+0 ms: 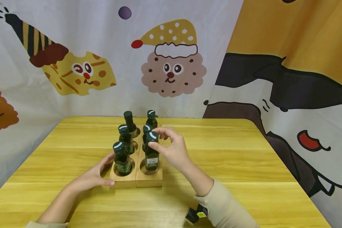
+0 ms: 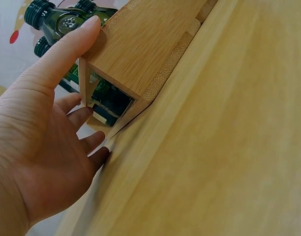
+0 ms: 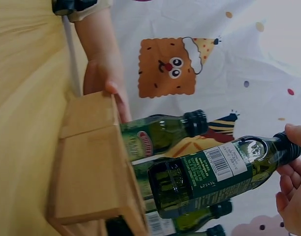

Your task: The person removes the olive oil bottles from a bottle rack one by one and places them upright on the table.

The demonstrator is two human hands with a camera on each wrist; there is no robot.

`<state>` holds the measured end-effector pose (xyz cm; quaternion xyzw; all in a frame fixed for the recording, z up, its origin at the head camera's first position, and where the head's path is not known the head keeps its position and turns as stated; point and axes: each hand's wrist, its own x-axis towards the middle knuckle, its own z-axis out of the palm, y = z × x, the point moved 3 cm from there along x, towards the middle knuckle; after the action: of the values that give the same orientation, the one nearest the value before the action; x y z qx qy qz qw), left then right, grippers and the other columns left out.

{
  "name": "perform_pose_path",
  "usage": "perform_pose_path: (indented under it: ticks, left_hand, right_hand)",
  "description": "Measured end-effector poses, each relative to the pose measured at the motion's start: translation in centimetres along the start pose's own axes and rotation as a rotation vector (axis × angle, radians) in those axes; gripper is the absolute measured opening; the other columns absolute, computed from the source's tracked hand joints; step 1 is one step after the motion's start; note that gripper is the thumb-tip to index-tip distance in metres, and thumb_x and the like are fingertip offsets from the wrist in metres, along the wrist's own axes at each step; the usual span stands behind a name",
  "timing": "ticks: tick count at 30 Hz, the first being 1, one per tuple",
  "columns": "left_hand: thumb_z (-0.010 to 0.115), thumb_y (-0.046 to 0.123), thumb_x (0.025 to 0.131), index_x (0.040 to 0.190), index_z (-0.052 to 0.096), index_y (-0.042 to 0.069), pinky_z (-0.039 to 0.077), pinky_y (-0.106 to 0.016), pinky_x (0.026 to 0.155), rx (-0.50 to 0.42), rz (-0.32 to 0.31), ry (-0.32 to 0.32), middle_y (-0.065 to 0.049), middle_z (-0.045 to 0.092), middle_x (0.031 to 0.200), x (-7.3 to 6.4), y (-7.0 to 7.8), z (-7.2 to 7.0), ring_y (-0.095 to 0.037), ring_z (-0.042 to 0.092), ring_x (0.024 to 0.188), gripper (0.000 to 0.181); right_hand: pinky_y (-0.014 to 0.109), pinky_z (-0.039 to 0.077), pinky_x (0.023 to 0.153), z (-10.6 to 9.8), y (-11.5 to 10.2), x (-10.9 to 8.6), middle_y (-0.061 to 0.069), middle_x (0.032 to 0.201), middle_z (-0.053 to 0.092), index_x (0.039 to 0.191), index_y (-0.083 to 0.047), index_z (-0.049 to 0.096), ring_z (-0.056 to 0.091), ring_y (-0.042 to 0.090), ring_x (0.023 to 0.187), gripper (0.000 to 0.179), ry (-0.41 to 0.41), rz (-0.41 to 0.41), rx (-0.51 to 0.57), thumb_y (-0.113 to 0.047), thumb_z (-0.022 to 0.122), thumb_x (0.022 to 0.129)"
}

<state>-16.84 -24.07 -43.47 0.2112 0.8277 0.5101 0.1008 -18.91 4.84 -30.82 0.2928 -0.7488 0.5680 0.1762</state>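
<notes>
My right hand [image 1: 175,150] pinches a dark green glass bottle [image 3: 209,172] by its cap. In the right wrist view the bottle's base is out of the wooden bottle rack [image 1: 149,183], and in the head view it hangs over the near right hole. My left hand [image 1: 94,177] holds the rack's near left corner, thumb [image 2: 84,39] at the front edge and fingers along the open side. More green bottles stand in the rack's two rows, including one at near left [image 1: 122,160] and one at far left with a plain dark top [image 1: 130,123].
The rack stands on a yellow wood-grain table [image 1: 231,152]. Behind the table hangs a white cloth [image 1: 102,28] with cartoon prints. A small black device [image 1: 192,216] with a yellow label is by my right sleeve.
</notes>
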Motion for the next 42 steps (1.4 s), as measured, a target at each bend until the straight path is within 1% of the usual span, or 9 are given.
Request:
perform_pose_path:
  ticks: [5,12,18,22,29,33,35,40,42]
  left_hand:
    - [0.080,0.013,0.074,0.151,0.006,-0.004,0.013,-0.071,0.102,-0.004,0.001,-0.003,-0.035,0.015,0.149,0.0,0.2,0.0,-0.056,0.018,0.132,0.108]
    - [0.079,0.013,0.074,0.151,0.006,-0.004,0.014,-0.071,0.101,-0.016,0.004,-0.009,-0.036,0.015,0.149,-0.1,0.3,0.1,-0.057,0.018,0.131,0.107]
    - [0.079,0.013,0.074,0.151,0.006,-0.003,0.012,-0.071,0.102,-0.017,-0.006,-0.007,-0.035,0.014,0.150,0.1,0.2,0.0,-0.056,0.016,0.132,0.108]
    - [0.080,0.013,0.075,0.151,0.005,-0.004,0.013,-0.071,0.102,-0.019,0.000,-0.009,-0.036,0.014,0.149,0.1,0.2,0.0,-0.057,0.016,0.132,0.108]
    - [0.080,0.012,0.074,0.151,0.006,-0.004,0.014,-0.070,0.103,-0.016,0.003,-0.005,-0.036,0.015,0.149,0.0,0.2,-0.1,-0.057,0.018,0.132,0.107]
    - [0.080,0.012,0.074,0.150,0.007,-0.005,0.014,-0.070,0.103,-0.018,0.003,-0.007,-0.036,0.016,0.149,0.0,0.2,-0.1,-0.057,0.018,0.132,0.107]
    - [0.080,0.012,0.074,0.150,0.007,-0.005,0.013,-0.070,0.103,-0.021,0.003,-0.008,-0.036,0.016,0.149,0.0,0.3,-0.1,-0.057,0.018,0.132,0.107]
    - [0.080,0.012,0.074,0.151,0.007,-0.004,0.013,-0.069,0.103,-0.027,0.000,-0.010,-0.036,0.015,0.149,0.0,0.4,-0.1,-0.056,0.018,0.132,0.107]
    - [0.080,0.012,0.074,0.151,0.006,-0.004,0.013,-0.069,0.103,-0.028,0.000,-0.011,-0.036,0.015,0.149,0.0,0.4,-0.1,-0.056,0.017,0.132,0.107]
  right_hand:
    - [0.037,0.047,0.077,-1.0,-0.5,0.8,0.002,0.091,0.063,0.105,-0.003,0.068,0.051,0.017,0.081,0.031,0.016,-0.026,-0.017,-0.007,0.080,0.077]
    - [0.034,0.045,0.076,-2.6,-0.8,2.0,0.002,0.090,0.063,0.104,-0.003,0.069,0.050,0.019,0.081,0.028,0.033,-0.050,-0.036,-0.007,0.079,0.078]
    - [0.034,0.042,0.075,-3.9,-0.6,3.2,0.008,0.090,0.064,0.103,0.000,0.069,0.050,0.028,0.080,0.027,0.057,-0.070,-0.035,-0.003,0.078,0.078]
    - [0.040,0.042,0.073,-4.6,-0.6,4.0,0.015,0.088,0.063,0.101,0.006,0.068,0.050,0.035,0.078,0.026,0.065,-0.094,-0.041,0.004,0.077,0.077]
    - [0.040,0.042,0.071,-5.6,-3.1,5.0,0.021,0.082,0.061,0.098,0.013,0.065,0.049,0.030,0.075,0.022,0.089,-0.096,-0.087,0.008,0.073,0.078]
    - [0.045,0.041,0.072,-6.1,-2.3,5.7,0.021,0.083,0.060,0.099,0.013,0.065,0.048,0.030,0.075,0.022,0.103,-0.076,-0.105,0.006,0.073,0.080]
    - [0.046,0.041,0.074,-6.3,-1.0,6.2,0.021,0.085,0.061,0.102,0.011,0.065,0.048,0.032,0.077,0.024,0.106,-0.048,-0.110,0.004,0.073,0.081]
    - [0.035,0.040,0.075,-6.8,2.4,7.5,0.016,0.091,0.062,0.106,0.005,0.067,0.049,0.026,0.082,0.027,0.116,0.024,-0.122,-0.005,0.075,0.082]
    - [0.034,0.040,0.075,-6.9,3.0,7.8,0.013,0.091,0.063,0.106,0.002,0.069,0.049,0.022,0.081,0.027,0.117,0.037,-0.126,-0.009,0.076,0.082]
